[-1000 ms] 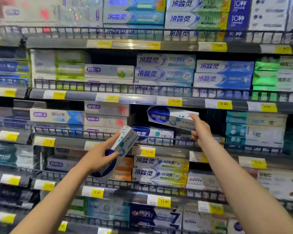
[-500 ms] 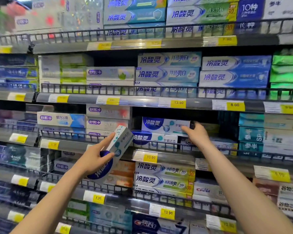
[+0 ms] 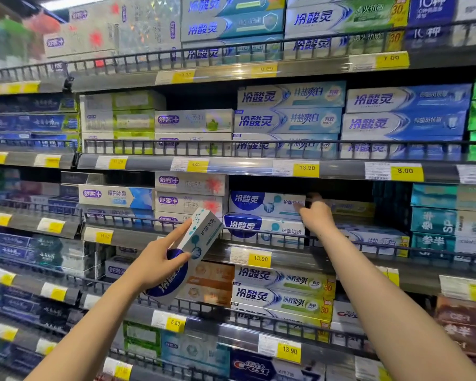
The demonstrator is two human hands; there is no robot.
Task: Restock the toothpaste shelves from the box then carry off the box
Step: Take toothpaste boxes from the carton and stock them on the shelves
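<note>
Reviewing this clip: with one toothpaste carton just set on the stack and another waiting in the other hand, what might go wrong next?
1. The right hand is at the end of the top carton, which sits offset on the lower carton; a nudge may skew it.
2. The left hand holds the tilted spare carton by one end; that grip might slip.
3. The wire rail could catch the next carton.

I am reading "13.90" on the yellow price tag (image 3: 305,168) above my stacked 冷酸灵 toothpaste boxes (image 3: 264,204), "8.00" on another tag (image 3: 405,171), "6.80" on a lower tag (image 3: 175,323), and "Crest" on a bottom-shelf box (image 3: 254,368).
</note>
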